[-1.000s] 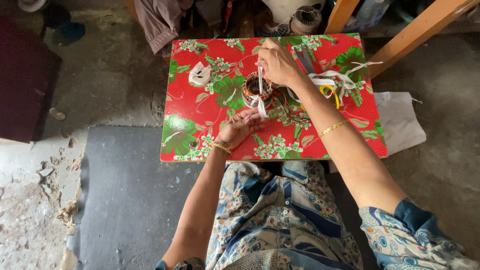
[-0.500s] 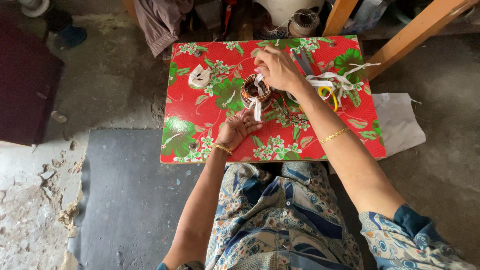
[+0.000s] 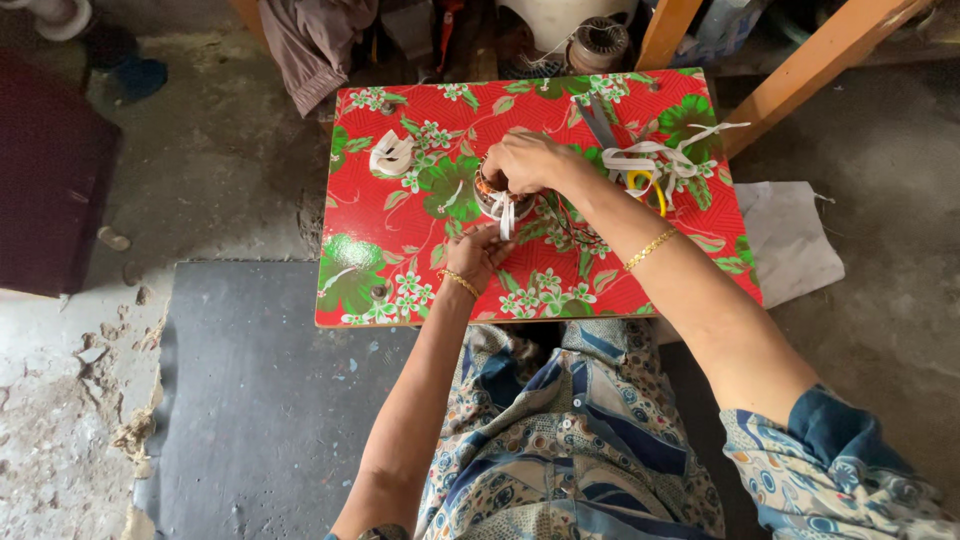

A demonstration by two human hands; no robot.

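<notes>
Red plastic sheeting with green leaves and white flowers covers the small table (image 3: 400, 285), and everything else in the head view can be placed from it. At the middle of the table sits a small round coil (image 3: 492, 196) of copper-coloured wire in a dark ring; it holds no loose contents that can be made out, only its own windings, mostly hidden under the fingers. A white strip (image 3: 505, 215) hangs from its near edge toward the person.

Over the coil the right hand (image 3: 530, 160) lies from above, fingers curled together and pinched down on its top rim. Nearer the person, the left hand (image 3: 478, 255) comes up with fingertips closed on the lower end of the white strip, just beside the coil. Each wrist wears a thin gold bangle.

Toward the table's far left lies a crumpled white scrap (image 3: 390, 155). On its right side is a loose tangle of white strips (image 3: 655, 158) with yellow-handled scissors (image 3: 645, 185) half under them. Beyond the far edge stand a second wound coil (image 3: 598, 42), a hanging brown cloth (image 3: 315, 40) and two slanted wooden legs (image 3: 800, 80). On the floor right of the table lies a white cloth (image 3: 790, 240); a grey mat (image 3: 250, 400) is at the near left. The person's patterned blue clothing fills the near side below the table.
</notes>
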